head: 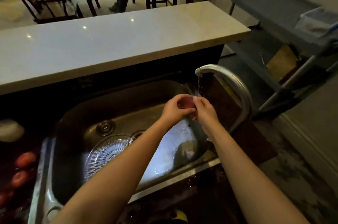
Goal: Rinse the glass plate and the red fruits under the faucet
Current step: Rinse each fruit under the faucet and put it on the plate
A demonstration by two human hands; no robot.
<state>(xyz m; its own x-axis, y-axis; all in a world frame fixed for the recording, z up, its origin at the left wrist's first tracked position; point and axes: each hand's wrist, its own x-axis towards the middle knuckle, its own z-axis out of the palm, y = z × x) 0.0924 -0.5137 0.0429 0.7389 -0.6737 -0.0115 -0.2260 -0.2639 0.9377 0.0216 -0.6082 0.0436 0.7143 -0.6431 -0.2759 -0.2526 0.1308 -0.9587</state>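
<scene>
Fruit: red fruit [188, 104], round, was held under faucet [217, 70] stream, above sink [128, 95] right end.
Hands: left hand [174, 109] and right hand [205, 110] both gripped it.
Plate: ribbed glass plate [108, 152] lay in sink's front.

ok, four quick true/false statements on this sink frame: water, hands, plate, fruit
1. Water is running from the faucet. True.
2. The left hand and right hand together hold one red fruit at the stream. True.
3. The glass plate is being held under the faucet. False: it lies in the sink, and no hand touches it.
4. The other red fruits lie in the sink. False: they sit on the dark counter left of the sink.
</scene>
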